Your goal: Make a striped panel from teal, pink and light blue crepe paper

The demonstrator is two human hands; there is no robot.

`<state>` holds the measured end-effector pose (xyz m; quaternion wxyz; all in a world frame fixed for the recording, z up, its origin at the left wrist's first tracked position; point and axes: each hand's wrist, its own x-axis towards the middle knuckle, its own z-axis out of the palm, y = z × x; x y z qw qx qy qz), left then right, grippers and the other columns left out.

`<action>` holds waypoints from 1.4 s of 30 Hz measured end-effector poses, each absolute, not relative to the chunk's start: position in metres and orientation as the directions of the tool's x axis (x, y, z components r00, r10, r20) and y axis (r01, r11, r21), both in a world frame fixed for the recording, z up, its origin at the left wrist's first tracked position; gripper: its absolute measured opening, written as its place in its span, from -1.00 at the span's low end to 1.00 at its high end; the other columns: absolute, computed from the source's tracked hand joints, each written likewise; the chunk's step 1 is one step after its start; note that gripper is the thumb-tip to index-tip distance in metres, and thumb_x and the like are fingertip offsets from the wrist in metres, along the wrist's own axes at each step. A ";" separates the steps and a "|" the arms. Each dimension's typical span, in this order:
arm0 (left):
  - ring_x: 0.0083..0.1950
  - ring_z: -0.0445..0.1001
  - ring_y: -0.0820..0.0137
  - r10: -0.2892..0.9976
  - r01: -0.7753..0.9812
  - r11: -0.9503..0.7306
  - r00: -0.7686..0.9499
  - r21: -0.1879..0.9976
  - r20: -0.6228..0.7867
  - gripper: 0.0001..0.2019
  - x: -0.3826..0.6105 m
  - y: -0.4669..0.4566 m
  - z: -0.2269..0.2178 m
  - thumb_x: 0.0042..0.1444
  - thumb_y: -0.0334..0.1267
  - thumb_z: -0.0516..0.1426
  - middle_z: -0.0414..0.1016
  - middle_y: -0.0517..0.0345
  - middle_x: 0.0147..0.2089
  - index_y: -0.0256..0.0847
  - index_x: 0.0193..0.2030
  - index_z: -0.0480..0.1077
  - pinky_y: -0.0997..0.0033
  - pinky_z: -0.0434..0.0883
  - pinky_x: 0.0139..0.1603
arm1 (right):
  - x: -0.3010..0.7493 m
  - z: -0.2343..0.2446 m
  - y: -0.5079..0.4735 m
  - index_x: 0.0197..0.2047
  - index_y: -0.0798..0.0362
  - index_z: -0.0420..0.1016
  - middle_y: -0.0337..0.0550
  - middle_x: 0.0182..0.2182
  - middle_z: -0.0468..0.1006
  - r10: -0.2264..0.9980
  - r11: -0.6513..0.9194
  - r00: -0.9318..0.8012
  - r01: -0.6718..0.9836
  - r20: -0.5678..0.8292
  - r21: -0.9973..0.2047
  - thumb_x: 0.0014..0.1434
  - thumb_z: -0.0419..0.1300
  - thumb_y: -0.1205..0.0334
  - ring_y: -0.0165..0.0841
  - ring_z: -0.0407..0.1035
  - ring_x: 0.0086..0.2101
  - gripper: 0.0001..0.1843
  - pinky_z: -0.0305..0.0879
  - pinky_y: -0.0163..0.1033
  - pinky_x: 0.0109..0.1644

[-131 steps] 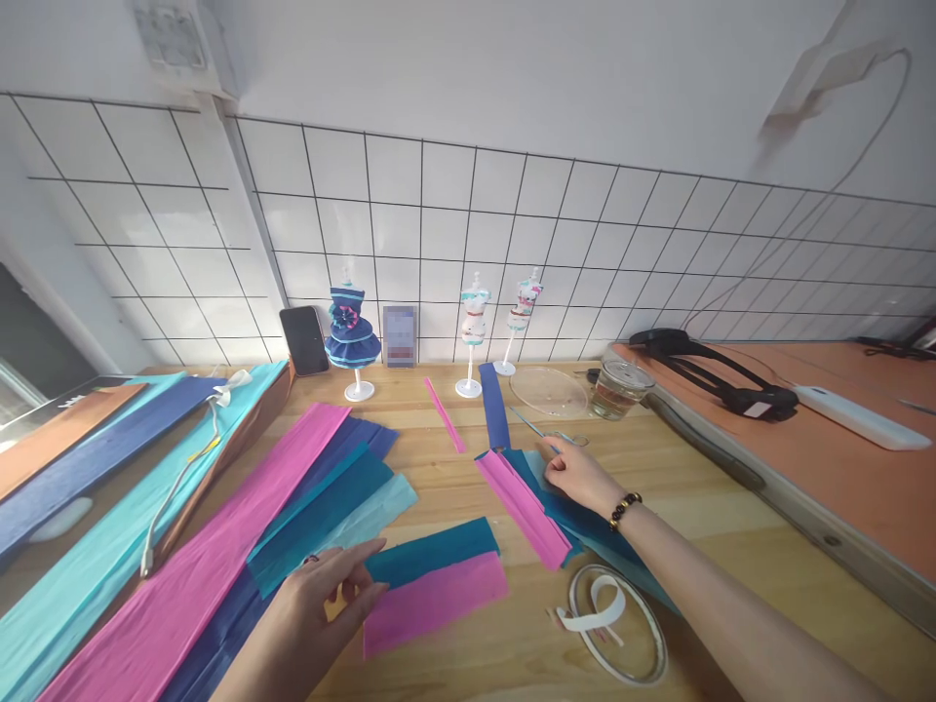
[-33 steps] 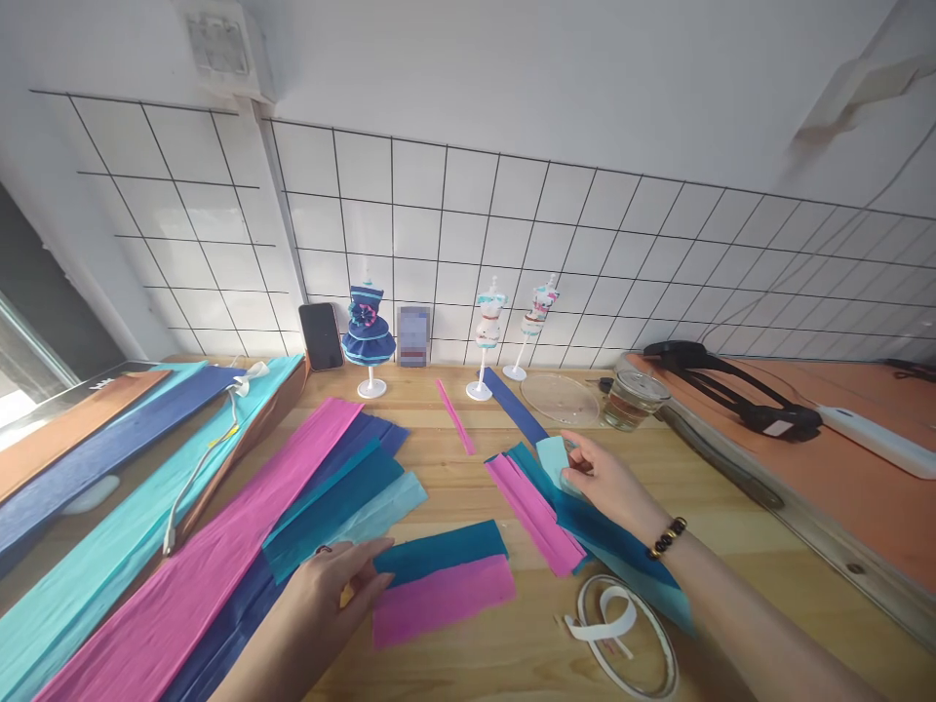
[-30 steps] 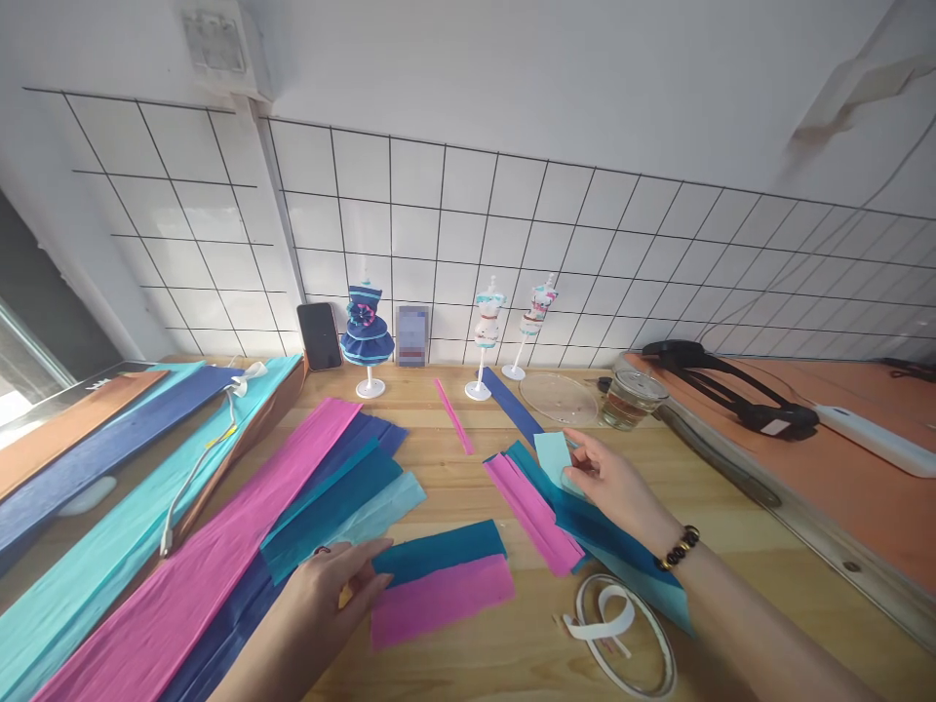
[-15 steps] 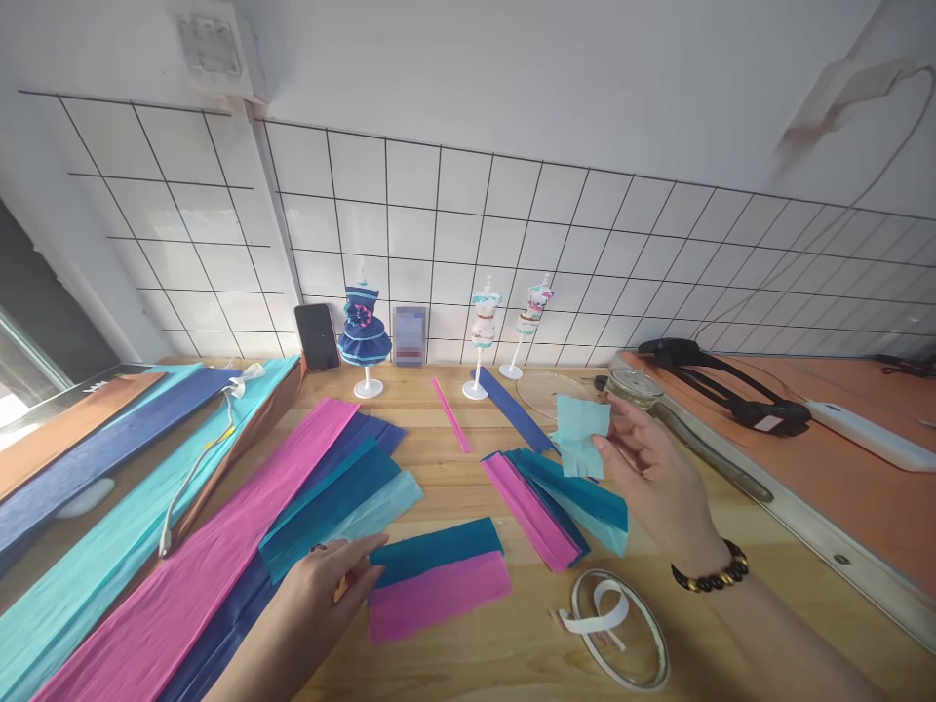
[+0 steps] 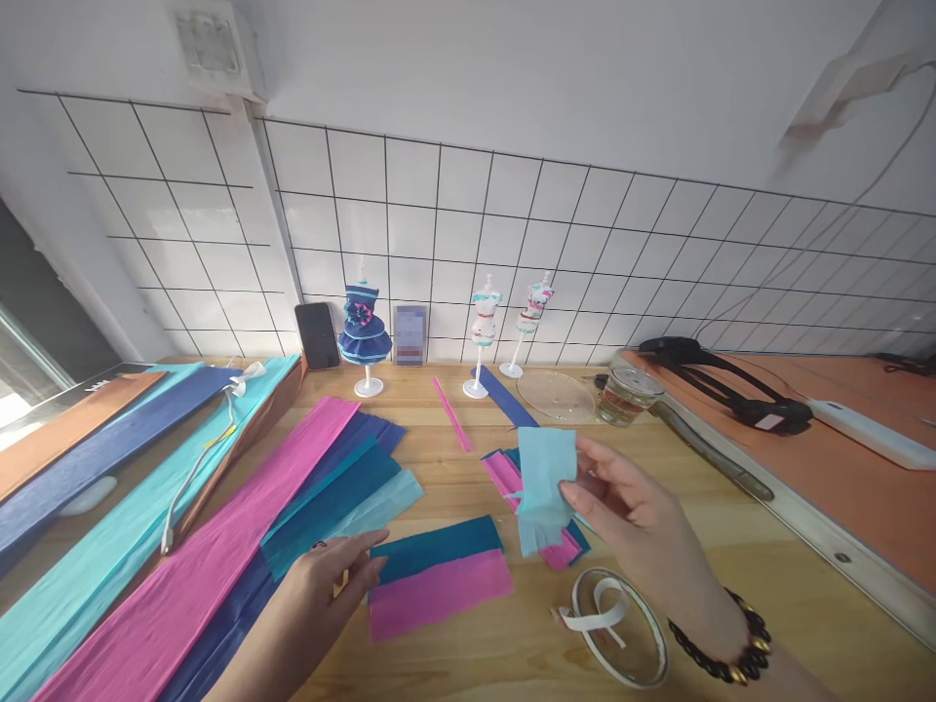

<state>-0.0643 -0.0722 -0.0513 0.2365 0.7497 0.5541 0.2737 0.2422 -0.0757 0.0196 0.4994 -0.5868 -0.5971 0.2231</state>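
Note:
My right hand (image 5: 630, 509) pinches a small light blue crepe paper piece (image 5: 545, 487) with a fringed lower edge, held up above a stack of pink and teal paper strips (image 5: 512, 478). My left hand (image 5: 326, 585) lies flat with fingers stretched out, its fingertips touching the left end of a teal and pink paper piece (image 5: 439, 580) on the wooden table (image 5: 468, 663).
Long pink, blue and teal crepe sheets (image 5: 219, 556) lie at left. At the back stand a dressed mannequin (image 5: 363, 331), two small mannequins (image 5: 484, 327), a phone (image 5: 317, 335), a glass (image 5: 626, 394) and a clear disc (image 5: 556, 395). A tape ring (image 5: 621, 629) lies near front.
My right hand picked the light blue piece off the strip stack, raised it, then brought it back toward me. The left hand stayed put.

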 end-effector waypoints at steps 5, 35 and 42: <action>-0.40 0.46 0.38 0.971 0.636 -0.213 0.224 0.742 0.086 -0.60 -0.059 -0.075 -0.046 0.14 0.01 0.02 0.48 0.25 -0.51 -0.13 -0.02 0.46 0.43 0.38 -0.29 | 0.221 0.015 -0.078 0.11 -0.04 0.33 -0.17 -0.20 0.50 0.999 0.022 -0.035 0.273 0.013 -0.962 0.10 0.18 0.04 -0.38 0.40 -0.34 -0.50 0.40 -0.27 -0.31; -0.42 0.45 0.41 0.960 -0.032 0.148 0.245 0.988 -0.136 -0.73 -0.052 -0.082 -0.022 -0.01 -0.07 0.23 0.56 0.09 -0.46 -0.28 -0.39 0.46 0.44 0.36 -0.33 | 0.168 -0.018 -0.084 -0.30 0.01 0.52 -0.26 -0.39 0.51 0.932 -0.346 -0.262 -0.449 -0.249 -0.824 0.01 0.35 0.15 -0.47 0.38 -0.39 -0.82 0.32 -0.35 -0.29; -0.25 0.47 0.26 0.990 0.432 0.058 -0.144 0.900 0.006 -0.64 -0.071 -0.072 -0.034 0.10 -0.03 0.05 0.53 0.09 -0.33 -0.21 -0.09 0.41 0.30 0.38 -0.20 | 0.177 -0.016 -0.088 -0.29 -0.03 0.54 -0.30 -0.41 0.50 0.916 -0.387 -0.282 -0.440 -0.284 -0.810 -0.01 0.37 0.19 -0.50 0.37 -0.41 -0.83 0.32 -0.40 -0.28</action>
